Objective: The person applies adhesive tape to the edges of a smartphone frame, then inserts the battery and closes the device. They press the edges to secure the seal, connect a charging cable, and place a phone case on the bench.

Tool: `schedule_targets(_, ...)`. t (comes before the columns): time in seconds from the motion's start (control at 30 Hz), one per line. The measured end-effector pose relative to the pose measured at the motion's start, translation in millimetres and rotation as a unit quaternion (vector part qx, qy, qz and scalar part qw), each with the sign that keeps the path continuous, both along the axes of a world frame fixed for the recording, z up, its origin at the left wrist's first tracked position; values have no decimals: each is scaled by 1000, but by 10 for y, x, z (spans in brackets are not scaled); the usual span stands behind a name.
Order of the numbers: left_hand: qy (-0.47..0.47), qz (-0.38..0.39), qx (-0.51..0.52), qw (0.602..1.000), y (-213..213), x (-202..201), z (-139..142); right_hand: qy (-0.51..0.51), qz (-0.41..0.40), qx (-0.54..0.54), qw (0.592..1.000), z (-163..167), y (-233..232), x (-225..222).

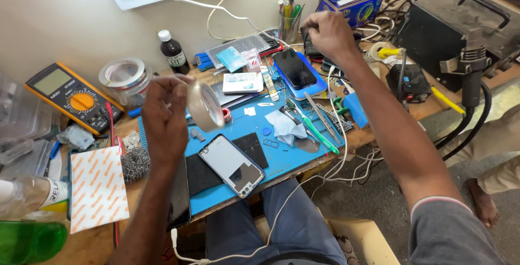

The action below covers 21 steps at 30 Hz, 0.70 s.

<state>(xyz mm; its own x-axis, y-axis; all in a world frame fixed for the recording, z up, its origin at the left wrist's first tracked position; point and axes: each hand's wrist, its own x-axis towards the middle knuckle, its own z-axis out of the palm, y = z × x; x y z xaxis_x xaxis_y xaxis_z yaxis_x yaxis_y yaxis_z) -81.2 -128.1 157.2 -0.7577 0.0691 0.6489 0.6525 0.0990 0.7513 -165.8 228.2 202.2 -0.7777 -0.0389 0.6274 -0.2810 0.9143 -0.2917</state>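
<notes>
You sit at a messy wooden desk (103, 238) by a pale wall, with a blue mat (287, 156) on top.

In the head view, your left hand (165, 116) is up over the mat's left side. Its fingers are closed on a clear tape roll (205, 105), which stands on edge in the air, above a phone (232, 165) that lies face up on the mat. A small red tape ring (226, 115) sits just behind the roll.

Your right hand (329, 33) reaches far back, near a pen cup (290, 24). Its fingers are curled tight, but you cannot tell what they pinch. Just below it, a second phone (293, 68) lies on a blue case.

A white cloth (284, 126) and green pliers (319, 135) rest on the mat's right side. A yellow meter (73, 98) lies at the far left, with a bigger tape roll (125, 80) and a dark bottle (173, 53) behind it. A black box (455, 27) stands at the right.
</notes>
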Motion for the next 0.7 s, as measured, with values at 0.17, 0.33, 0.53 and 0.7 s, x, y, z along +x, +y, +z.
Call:
schedule_targets(0.17,-1,20,4,1000,-39,-385,-54,39,5,-32,999,307,-153,-259)
schedule_targets(0.33,-22,19,7,1000,-26,-674,-316,36,-30,33,998,596,-233,-636)
schedule_targets(0.53,-30,3,6,1000,-148,-887,-473,-74,-127,136,980,664,-450,-1130)
schedule_targets(0.7,-38,50,-41,997,-189,-957,-461,-129,-145,130,972,666,-498,-1472)
